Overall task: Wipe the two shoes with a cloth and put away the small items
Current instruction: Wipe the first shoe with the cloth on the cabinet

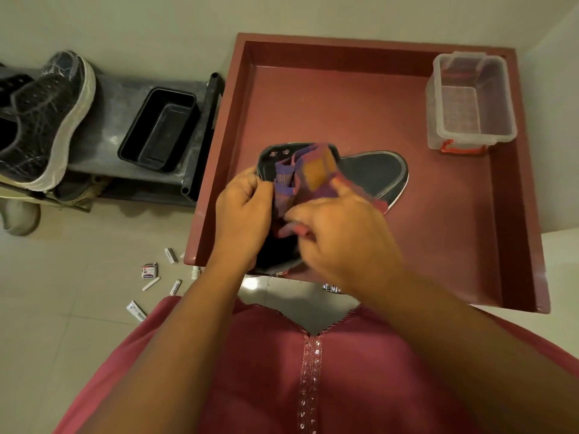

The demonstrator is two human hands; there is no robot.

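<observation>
1. A dark shoe [372, 175] lies in the red tray [463, 245], its heel end jutting over the tray's near edge; bare tray floor spreads to its right and behind.
2. The left hand [242, 214] grips the shoe's side, fingers curled on the rim.
3. The right hand [341, 233] pinches a purple-and-orange cloth [310, 173] against the shoe.
4. A clear plastic box [466, 101] stands in the tray's far right corner, well apart from the shoe.
5. The second shoe [44, 120] and a black tub [158, 130] sit on a grey shelf [112, 101] at left.
6. Small items [150, 270] lie scattered on the pale tiled floor [62, 292]; their print is too small to read.
</observation>
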